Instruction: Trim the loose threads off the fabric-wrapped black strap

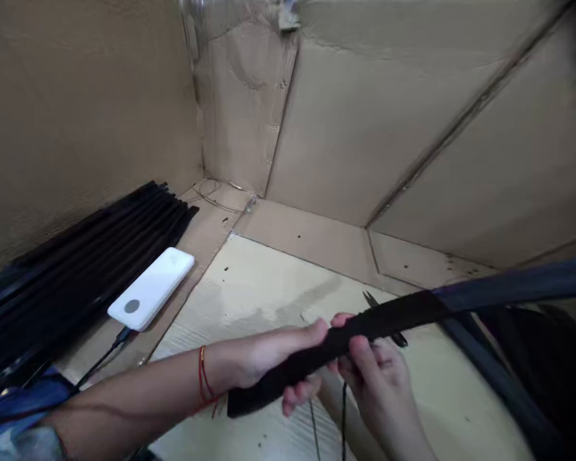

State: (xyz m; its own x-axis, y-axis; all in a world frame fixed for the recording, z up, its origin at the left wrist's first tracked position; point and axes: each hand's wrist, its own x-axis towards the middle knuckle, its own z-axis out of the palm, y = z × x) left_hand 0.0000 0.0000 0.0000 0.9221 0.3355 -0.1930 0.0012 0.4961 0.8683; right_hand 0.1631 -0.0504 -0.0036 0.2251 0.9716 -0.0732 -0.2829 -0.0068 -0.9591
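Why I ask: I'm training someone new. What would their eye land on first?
The black strap held between the left hand and right hand, bottom centre, comes first. Left of them, a white power bank lies beside a stack of black rods.

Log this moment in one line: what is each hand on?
left hand: grips black fabric strap | right hand: pinches strap, black scissors beside it | nearby: white power bank
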